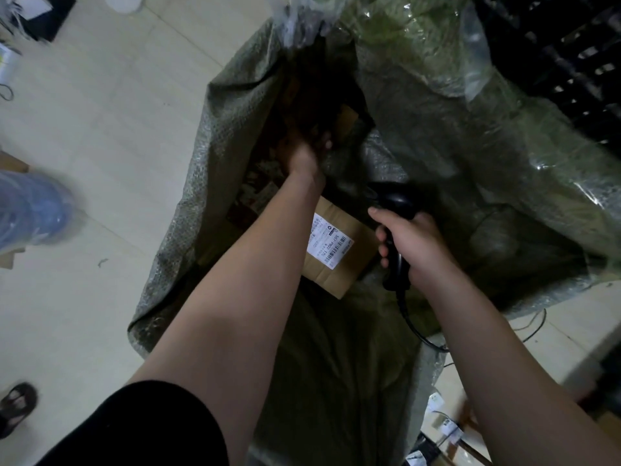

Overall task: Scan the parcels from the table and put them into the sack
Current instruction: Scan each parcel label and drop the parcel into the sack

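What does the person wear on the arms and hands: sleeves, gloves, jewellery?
Both forearms are bare. The left hand and the right hand wear no gloves, and no watch or ring shows. A black short sleeve covers the left upper arm; no sleeve is in view on the right arm.

Pale tiled floor (pixel 100 129); blurred blue jug (pixel 30 213) left; dark sandal (pixel 16 403) lower left; black crate (pixel 554 45) upper right.

white label (pixel 328 242) on parcel (pixel 339 277), "507 P802"
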